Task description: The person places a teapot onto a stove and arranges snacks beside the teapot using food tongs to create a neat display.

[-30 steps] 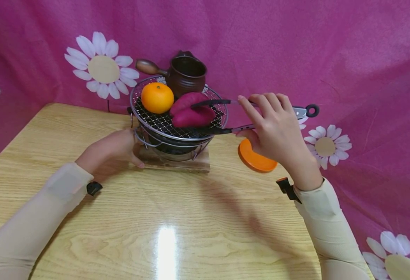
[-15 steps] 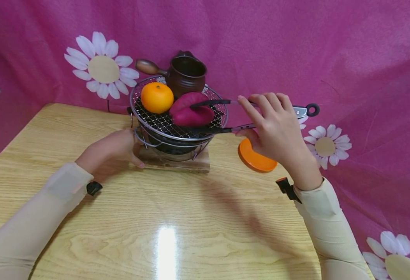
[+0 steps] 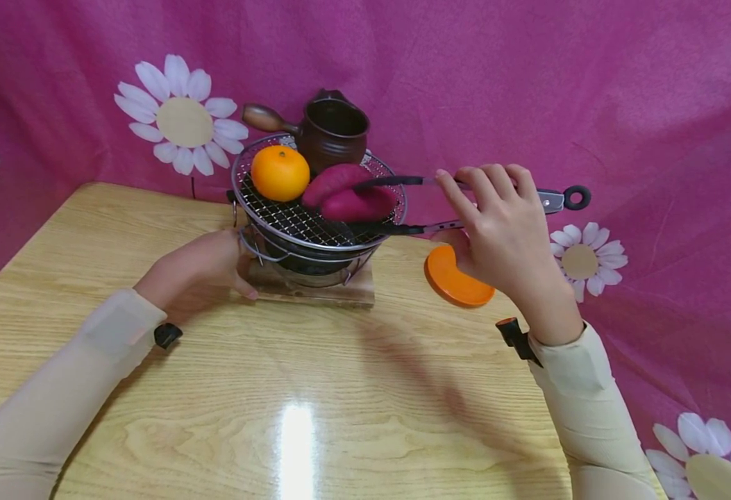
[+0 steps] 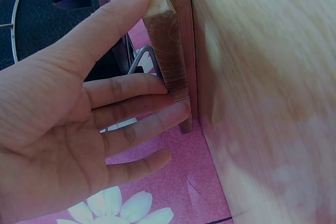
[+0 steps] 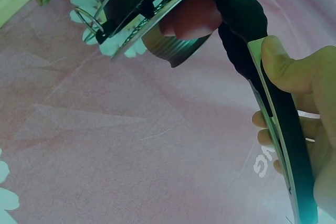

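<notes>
My right hand holds a pair of tongs with black tips. The tips lie on both sides of the front purple sweet potato on a round wire grill. A second sweet potato lies behind it, partly hidden. In the right wrist view, my thumb and fingers press the tongs' arms from opposite sides. My left hand grips the left end of the wooden board under the grill; the left wrist view shows its thumb and fingers around the board's end.
An orange mandarin sits at the grill's left. Behind it stands a dark brown side-handled pot. To the right lies an orange plate on the wooden table. A magenta cloth with daisies hangs behind.
My right hand and the tongs have shifted to the right. The front sweet potato has moved right with them and lies further from the rear one's left end. My left hand stays put.
</notes>
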Available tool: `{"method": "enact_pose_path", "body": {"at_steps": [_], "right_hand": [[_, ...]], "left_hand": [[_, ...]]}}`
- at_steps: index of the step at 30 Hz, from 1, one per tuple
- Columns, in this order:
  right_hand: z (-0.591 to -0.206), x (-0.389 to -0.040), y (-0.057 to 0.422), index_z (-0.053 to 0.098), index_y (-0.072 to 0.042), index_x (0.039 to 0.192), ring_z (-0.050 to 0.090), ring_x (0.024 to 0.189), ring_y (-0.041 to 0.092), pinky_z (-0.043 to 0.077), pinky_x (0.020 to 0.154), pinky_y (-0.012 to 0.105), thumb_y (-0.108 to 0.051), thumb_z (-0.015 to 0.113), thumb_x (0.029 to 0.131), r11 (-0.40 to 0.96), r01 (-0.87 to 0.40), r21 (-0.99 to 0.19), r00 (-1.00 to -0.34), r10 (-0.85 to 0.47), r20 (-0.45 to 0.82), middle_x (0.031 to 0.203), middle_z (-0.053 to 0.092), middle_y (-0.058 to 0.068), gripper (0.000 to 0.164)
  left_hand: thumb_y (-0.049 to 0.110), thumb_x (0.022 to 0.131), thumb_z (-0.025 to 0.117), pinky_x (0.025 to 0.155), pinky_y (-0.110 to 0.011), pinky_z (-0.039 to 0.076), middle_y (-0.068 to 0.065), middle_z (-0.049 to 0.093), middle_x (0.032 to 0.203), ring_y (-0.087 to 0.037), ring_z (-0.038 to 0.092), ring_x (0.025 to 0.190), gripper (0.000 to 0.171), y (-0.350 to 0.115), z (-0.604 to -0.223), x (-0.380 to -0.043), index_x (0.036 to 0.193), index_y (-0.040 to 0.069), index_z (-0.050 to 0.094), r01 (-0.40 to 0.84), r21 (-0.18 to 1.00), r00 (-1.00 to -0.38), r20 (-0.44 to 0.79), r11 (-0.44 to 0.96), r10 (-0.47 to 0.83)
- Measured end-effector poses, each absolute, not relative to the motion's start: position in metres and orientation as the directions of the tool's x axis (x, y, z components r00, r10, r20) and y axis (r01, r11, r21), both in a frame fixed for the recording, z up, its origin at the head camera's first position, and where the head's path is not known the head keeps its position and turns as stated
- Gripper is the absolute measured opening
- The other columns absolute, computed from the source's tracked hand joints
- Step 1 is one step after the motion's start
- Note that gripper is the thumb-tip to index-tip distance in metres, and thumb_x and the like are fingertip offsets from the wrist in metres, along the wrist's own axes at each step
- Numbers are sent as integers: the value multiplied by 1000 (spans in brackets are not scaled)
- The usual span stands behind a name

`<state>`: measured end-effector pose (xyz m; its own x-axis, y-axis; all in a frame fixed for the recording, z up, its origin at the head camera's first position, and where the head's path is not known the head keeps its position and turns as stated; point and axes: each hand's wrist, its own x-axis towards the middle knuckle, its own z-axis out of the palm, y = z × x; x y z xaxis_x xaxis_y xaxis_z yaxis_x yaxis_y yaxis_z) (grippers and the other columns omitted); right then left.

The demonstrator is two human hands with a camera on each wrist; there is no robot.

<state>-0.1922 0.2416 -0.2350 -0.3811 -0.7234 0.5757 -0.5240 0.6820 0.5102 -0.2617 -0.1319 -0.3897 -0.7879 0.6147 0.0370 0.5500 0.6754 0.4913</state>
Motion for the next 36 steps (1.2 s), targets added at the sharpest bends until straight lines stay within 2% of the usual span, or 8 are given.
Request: {"method": "enact_pose_path", "body": {"at_steps": [8, 18, 25, 28, 36], "right_hand": [[-237, -194, 242, 65, -1, 129, 59, 98, 40, 44, 89, 55, -17, 63, 83, 681, -521, 514, -358, -721, 593, 109, 66, 21, 49], [-236, -194, 243, 64, -1, 131, 59, 98, 40, 44, 90, 55, -14, 65, 79, 683, -518, 515, -370, -722, 585, 110, 66, 22, 53], [-235, -193, 244, 63, -1, 133, 59, 100, 42, 44, 90, 56, -22, 67, 86, 678, -515, 524, -390, -730, 561, 111, 66, 23, 51], [-234, -193, 244, 61, -1, 135, 59, 101, 43, 44, 91, 57, -25, 66, 89, 674, -510, 534, -408, -736, 540, 113, 66, 24, 52], [-234, -193, 245, 62, -1, 134, 59, 100, 43, 44, 91, 57, -24, 65, 87, 673, -513, 533, -409, -738, 537, 112, 66, 24, 53]], "left_hand": [[24, 71, 94, 106, -53, 48, -19, 60, 140, -34, 59, 117, 84, -133, -391, -262, 143, 5, 54, 559, 489, -784, 50, 669, 619], [24, 71, 95, 105, -53, 49, -19, 62, 137, -33, 60, 114, 83, -133, -390, -261, 141, 4, 55, 573, 487, -777, 65, 660, 627], [21, 71, 94, 109, -53, 45, -19, 57, 144, -34, 57, 123, 86, -133, -391, -262, 145, 5, 52, 570, 508, -774, 68, 646, 629], [21, 71, 94, 109, -53, 46, -18, 59, 142, -34, 58, 122, 85, -134, -392, -262, 143, 5, 53, 578, 504, -770, 75, 642, 634], [24, 71, 94, 110, -53, 46, -17, 60, 141, -34, 57, 122, 85, -132, -391, -263, 143, 5, 54, 571, 486, -775, 54, 661, 630]]}}
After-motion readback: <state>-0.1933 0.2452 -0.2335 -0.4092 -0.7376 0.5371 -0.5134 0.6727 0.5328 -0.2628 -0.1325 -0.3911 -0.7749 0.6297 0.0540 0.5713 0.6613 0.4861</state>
